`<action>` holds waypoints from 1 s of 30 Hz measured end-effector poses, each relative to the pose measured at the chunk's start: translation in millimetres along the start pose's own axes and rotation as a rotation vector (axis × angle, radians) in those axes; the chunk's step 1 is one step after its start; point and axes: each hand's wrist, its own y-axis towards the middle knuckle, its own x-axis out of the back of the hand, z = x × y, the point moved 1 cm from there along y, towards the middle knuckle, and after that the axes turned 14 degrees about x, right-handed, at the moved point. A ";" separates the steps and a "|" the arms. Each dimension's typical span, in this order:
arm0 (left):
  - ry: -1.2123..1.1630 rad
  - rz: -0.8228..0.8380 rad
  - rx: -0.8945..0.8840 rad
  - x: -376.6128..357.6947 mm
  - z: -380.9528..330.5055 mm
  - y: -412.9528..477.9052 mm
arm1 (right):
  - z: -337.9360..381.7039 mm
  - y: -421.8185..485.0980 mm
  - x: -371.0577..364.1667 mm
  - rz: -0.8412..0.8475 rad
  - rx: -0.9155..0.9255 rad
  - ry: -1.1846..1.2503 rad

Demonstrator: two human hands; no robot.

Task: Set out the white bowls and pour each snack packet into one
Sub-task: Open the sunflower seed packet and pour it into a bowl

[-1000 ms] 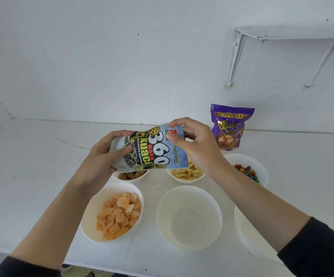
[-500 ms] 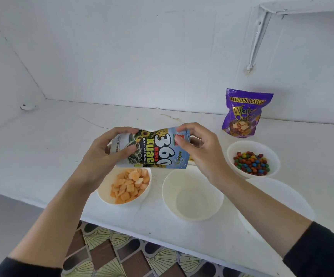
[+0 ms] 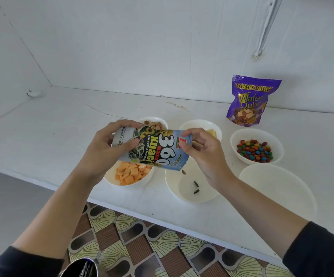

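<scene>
Seeds (image 3: 195,183) now fall into bowl (image 3: 171,182) near counter (image 3: 134,200) edge | left hand (image 3: 102,154), right hand (image 3: 206,156) grip packet (image 3: 156,150)

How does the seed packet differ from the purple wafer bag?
The seed packet is tipped sideways, held by the left hand and right hand, spilling seeds into a bowl; the purple wafer bag stands upright, untouched. The packet is pale blue, the bag purple. Both are snack pouches.

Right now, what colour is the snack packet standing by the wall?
The wafer packet is purple with yellow lettering, clearest in the head view.
</scene>
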 end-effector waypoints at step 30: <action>0.056 0.005 0.048 -10.9 -41.0 -3.4 | 6.7 4.7 19.7 0.059 0.015 0.048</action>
